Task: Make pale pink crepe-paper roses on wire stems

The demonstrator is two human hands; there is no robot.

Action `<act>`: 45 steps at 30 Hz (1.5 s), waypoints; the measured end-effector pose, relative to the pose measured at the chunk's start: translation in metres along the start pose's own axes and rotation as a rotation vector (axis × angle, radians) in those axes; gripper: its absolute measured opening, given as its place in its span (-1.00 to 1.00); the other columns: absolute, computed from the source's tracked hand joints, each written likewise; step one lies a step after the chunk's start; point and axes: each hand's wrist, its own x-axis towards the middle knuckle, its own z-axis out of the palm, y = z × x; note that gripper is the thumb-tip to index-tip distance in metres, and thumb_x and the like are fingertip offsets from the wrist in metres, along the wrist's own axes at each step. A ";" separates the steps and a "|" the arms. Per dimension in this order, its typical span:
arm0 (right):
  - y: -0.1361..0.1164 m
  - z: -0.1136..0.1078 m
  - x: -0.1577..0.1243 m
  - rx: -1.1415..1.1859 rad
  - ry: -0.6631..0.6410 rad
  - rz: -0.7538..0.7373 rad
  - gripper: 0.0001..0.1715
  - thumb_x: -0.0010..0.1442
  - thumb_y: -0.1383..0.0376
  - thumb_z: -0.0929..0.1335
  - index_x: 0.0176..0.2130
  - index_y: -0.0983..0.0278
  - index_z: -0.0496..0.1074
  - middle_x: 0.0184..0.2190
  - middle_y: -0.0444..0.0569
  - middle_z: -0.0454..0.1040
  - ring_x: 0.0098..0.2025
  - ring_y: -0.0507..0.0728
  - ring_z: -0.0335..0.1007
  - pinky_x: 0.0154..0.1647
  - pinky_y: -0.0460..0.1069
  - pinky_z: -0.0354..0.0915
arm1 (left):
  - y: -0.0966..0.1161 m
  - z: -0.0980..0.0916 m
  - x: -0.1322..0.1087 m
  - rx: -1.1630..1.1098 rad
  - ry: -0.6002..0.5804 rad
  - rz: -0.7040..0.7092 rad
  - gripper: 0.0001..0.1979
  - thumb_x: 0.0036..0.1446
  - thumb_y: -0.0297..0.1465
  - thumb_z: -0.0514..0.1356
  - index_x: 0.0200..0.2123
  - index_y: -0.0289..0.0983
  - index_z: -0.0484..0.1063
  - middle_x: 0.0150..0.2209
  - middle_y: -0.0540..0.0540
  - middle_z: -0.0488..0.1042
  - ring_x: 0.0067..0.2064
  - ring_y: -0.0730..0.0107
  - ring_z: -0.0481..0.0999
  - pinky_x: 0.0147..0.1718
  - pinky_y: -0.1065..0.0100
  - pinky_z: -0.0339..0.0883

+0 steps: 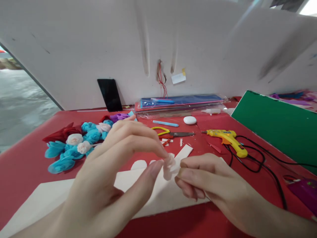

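A small pale crepe-paper flower [169, 167] is held up between my hands, above a long white sheet [148, 201]. My left hand [121, 165] is closed in a loose pinch, thumb and forefinger at the flower's left side. Just right of the flower, my right hand [203, 178] has its fingertips pressed together. A thin stem end seems to show below that hand, but what its fingertips grip is mostly hidden. A narrow white strip [184, 152] and small rounded white pieces [139, 164] lie behind the flower.
Blue, white, red and purple paper flowers [74, 145] are heaped at left. Yellow-handled scissors [173, 134] and a yellow glue gun [226, 137] with a black cord lie beyond my hands. A phone [110, 95] leans on the wall; a green board [277, 122] stands right.
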 end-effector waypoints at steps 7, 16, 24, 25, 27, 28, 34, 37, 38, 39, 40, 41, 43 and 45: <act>0.003 0.001 0.001 0.041 0.034 0.022 -0.57 0.36 0.17 0.42 -0.50 0.24 0.34 -0.52 -0.21 0.23 -0.45 0.02 0.01 -0.39 -0.01 -0.01 | 0.001 0.003 0.002 0.131 0.038 0.094 -0.83 0.15 -0.21 0.32 -0.15 0.04 0.56 -0.23 -0.06 0.60 0.07 -0.13 0.50 0.13 -0.18 0.41; 0.002 0.006 0.000 0.067 0.066 0.046 -0.59 0.32 0.16 0.40 -0.51 0.25 0.36 -0.57 -0.21 0.22 -0.50 0.00 0.00 -0.43 -0.02 -0.02 | 0.002 -0.002 0.005 0.133 0.064 0.118 -0.73 0.23 -0.65 0.17 -0.20 -0.14 0.48 -0.28 0.09 0.56 -0.20 0.44 0.54 0.00 0.34 0.42; 0.000 0.008 -0.001 0.262 0.035 0.112 -0.56 0.35 0.18 0.32 -0.54 0.23 0.28 -0.61 -0.25 0.12 -0.53 0.00 -0.03 -0.43 -0.01 -0.03 | -0.006 -0.006 0.006 0.230 0.167 0.180 -0.79 0.17 -0.59 0.32 -0.29 -0.12 0.52 -0.33 0.15 0.62 -0.21 0.43 0.51 0.39 0.33 0.17; 0.000 0.008 -0.001 0.290 0.034 0.126 -0.59 0.33 0.21 0.31 -0.54 0.23 0.28 -0.61 -0.25 0.11 -0.54 0.00 -0.05 -0.44 -0.01 -0.03 | -0.007 -0.007 0.006 0.240 0.153 0.221 -0.76 0.14 -0.60 0.34 -0.26 -0.11 0.53 -0.32 0.16 0.64 -0.20 0.41 0.51 0.40 0.32 0.16; -0.001 0.009 -0.001 0.318 0.049 0.145 -0.63 0.30 0.23 0.31 -0.53 0.24 0.30 -0.59 -0.26 0.11 -0.55 -0.01 -0.09 -0.45 0.00 -0.05 | -0.009 -0.010 0.006 0.288 0.090 0.338 -0.68 0.08 -0.63 0.35 -0.19 -0.09 0.57 -0.25 0.15 0.64 -0.16 0.35 0.49 0.44 0.28 0.14; -0.001 0.009 -0.001 0.318 0.052 0.146 -0.65 0.29 0.23 0.31 -0.52 0.24 0.31 -0.59 -0.26 0.11 -0.55 -0.01 -0.10 -0.46 0.00 -0.05 | -0.010 -0.010 0.006 0.327 0.051 0.382 -0.64 0.07 -0.64 0.33 -0.16 -0.07 0.57 -0.21 0.14 0.64 -0.12 0.32 0.48 0.48 0.23 0.08; 0.000 0.010 -0.003 0.252 0.042 0.107 -0.60 0.32 0.25 0.29 -0.55 0.23 0.30 -0.60 -0.25 0.11 -0.54 0.00 -0.07 -0.45 0.00 -0.04 | -0.011 -0.009 0.002 0.481 -0.078 0.407 -0.71 0.19 -0.59 0.24 -0.12 -0.08 0.49 -0.14 0.07 0.58 -0.03 0.31 0.43 0.57 0.09 -0.21; 0.000 0.010 -0.003 0.254 0.054 0.118 -0.56 0.32 0.22 0.31 -0.57 0.22 0.27 -0.61 -0.24 0.13 -0.53 0.01 -0.04 -0.43 0.01 -0.02 | -0.010 -0.009 0.003 0.417 0.013 0.396 -0.76 0.11 -0.58 0.34 -0.25 -0.11 0.49 -0.17 0.09 0.62 -0.10 0.35 0.48 0.54 0.18 -0.03; 0.000 0.010 -0.002 0.263 0.065 0.121 -0.56 0.32 0.21 0.31 -0.58 0.22 0.26 -0.61 -0.24 0.13 -0.53 0.01 -0.04 -0.43 0.01 -0.01 | -0.009 -0.009 0.004 0.391 0.052 0.375 -0.77 0.09 -0.58 0.36 -0.30 -0.12 0.49 -0.19 0.10 0.64 -0.12 0.34 0.50 0.52 0.19 0.04; 0.000 0.011 -0.002 0.273 0.075 0.124 -0.56 0.31 0.21 0.32 -0.58 0.22 0.26 -0.61 -0.24 0.13 -0.53 0.01 -0.04 -0.43 0.00 -0.01 | -0.008 -0.009 0.005 0.370 0.079 0.351 -0.78 0.08 -0.58 0.37 -0.34 -0.12 0.49 -0.22 0.11 0.66 -0.14 0.34 0.52 0.50 0.21 0.10; 0.000 0.011 -0.002 0.280 0.079 0.123 -0.56 0.31 0.20 0.32 -0.57 0.23 0.27 -0.61 -0.24 0.14 -0.53 0.01 -0.04 -0.43 0.00 -0.01 | -0.006 -0.009 0.007 0.353 0.096 0.331 -0.78 0.07 -0.57 0.37 -0.35 -0.12 0.50 -0.26 0.12 0.66 -0.16 0.34 0.53 0.48 0.23 0.14; 0.000 0.011 -0.001 0.282 0.077 0.120 -0.57 0.32 0.20 0.33 -0.57 0.23 0.28 -0.61 -0.24 0.14 -0.53 0.00 -0.04 -0.43 -0.01 0.00 | -0.005 -0.009 0.008 0.340 0.107 0.312 -0.79 0.08 -0.57 0.37 -0.36 -0.12 0.51 -0.28 0.13 0.66 -0.17 0.34 0.53 0.47 0.25 0.15; 0.002 0.011 0.000 0.268 0.065 0.088 -0.56 0.34 0.19 0.34 -0.55 0.24 0.31 -0.60 -0.24 0.17 -0.52 0.00 -0.02 -0.43 -0.03 0.02 | -0.003 -0.008 0.008 0.330 0.109 0.278 -0.81 0.11 -0.55 0.37 -0.34 -0.12 0.53 -0.28 0.13 0.66 -0.17 0.36 0.53 0.46 0.28 0.14; 0.004 0.011 0.001 0.246 0.060 0.050 -0.54 0.36 0.17 0.35 -0.55 0.25 0.33 -0.59 -0.22 0.20 -0.50 0.01 0.03 -0.42 -0.04 0.05 | -0.001 -0.006 0.007 0.339 0.113 0.257 -0.82 0.12 -0.54 0.38 -0.34 -0.12 0.53 -0.28 0.12 0.65 -0.15 0.37 0.52 0.46 0.30 0.12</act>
